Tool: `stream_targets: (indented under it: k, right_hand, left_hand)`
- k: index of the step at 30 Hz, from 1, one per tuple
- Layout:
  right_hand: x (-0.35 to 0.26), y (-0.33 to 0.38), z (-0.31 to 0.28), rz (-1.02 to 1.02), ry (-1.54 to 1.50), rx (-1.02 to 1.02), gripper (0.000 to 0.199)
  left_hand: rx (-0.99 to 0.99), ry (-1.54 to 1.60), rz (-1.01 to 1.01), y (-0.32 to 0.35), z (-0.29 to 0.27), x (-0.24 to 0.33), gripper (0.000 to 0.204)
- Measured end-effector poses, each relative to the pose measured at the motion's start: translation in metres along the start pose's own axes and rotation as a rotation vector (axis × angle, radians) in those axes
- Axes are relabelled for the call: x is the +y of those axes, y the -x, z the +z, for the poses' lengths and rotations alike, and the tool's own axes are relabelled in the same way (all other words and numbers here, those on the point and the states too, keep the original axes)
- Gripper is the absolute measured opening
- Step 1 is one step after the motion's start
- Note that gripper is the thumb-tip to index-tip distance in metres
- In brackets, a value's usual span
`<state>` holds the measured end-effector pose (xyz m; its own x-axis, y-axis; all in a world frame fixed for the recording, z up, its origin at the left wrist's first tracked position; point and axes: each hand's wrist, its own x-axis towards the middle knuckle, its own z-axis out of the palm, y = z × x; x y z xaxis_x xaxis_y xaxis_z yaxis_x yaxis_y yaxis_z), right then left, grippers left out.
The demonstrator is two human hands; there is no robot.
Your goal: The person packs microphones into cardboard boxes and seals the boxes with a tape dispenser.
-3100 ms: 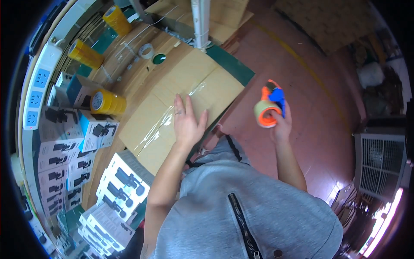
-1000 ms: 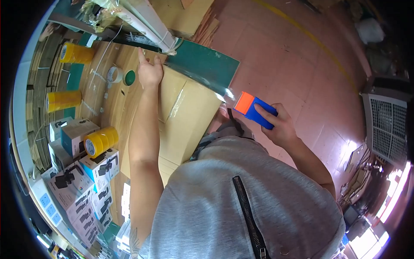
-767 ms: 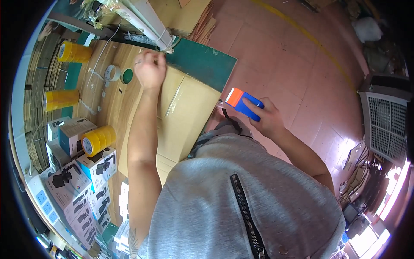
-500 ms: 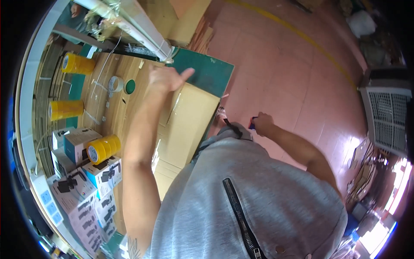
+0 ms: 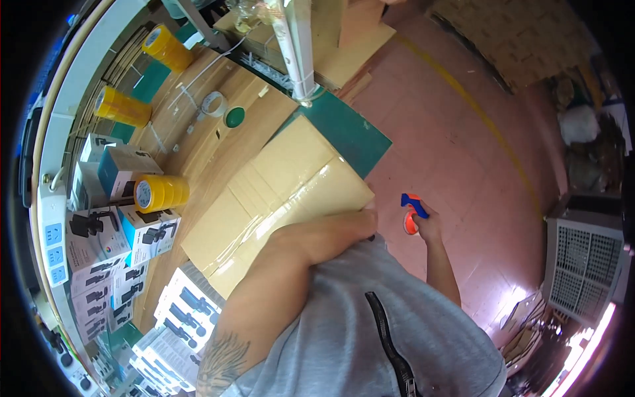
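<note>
Yellow tape rolls (image 5: 162, 192) and printed boxes (image 5: 96, 238) around a wooden table (image 5: 198, 149)
One stack lies by the boxes; two others sit farther back, left of a pale tape roll (image 5: 206, 106). A white power strip (image 5: 52, 225) is at left, a grille-fronted unit (image 5: 585, 261) at right.

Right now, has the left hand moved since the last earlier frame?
Yes: the left hand has moved away from the base of the white post, down and rightward, to the right-hand corner of the carton.
</note>
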<state>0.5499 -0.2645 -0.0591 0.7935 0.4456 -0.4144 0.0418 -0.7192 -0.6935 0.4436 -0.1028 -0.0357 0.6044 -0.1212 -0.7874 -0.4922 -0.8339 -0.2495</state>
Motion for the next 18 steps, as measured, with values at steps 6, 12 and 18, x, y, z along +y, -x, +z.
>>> stream_targets:
  k: [6, 12, 18]
  right_hand:
    - [0.028, -0.012, -0.004, 0.050, -0.133, 0.047, 0.062]
    - [0.050, -0.039, 0.007, -0.092, -0.232, 0.102, 0.058]
    - [-0.022, -0.031, -0.010, -0.192, -0.378, 0.200, 0.055]
  left_hand:
    - [1.253, 0.787, -0.752, 0.103, 0.006, -0.138, 0.057]
    - [0.397, 1.525, -1.036, 0.119, 0.114, -0.228, 0.070]
    - [1.102, 0.944, -1.347, 0.149, 0.123, -0.118, 0.064]
